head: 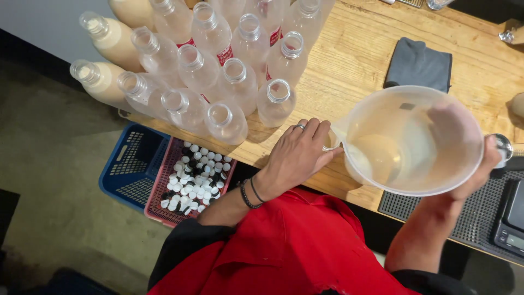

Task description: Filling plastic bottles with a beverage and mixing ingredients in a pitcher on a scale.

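Filling step. The left hand (297,155) clasps a small bottle (331,140) at the wooden worktop (360,60) edge; the right hand (480,164) grips a translucent jug (415,139) tilted to its mouth. Judged next: steady pouring, then a shift to the open empty bottles (234,87).

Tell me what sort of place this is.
Probably a small drink-bottling station, perhaps behind a bar or café counter. Rows of open clear plastic bottles stand on a wooden counter, a pink crate of white caps sits below, and a digital scale rests on a black rubber mat.
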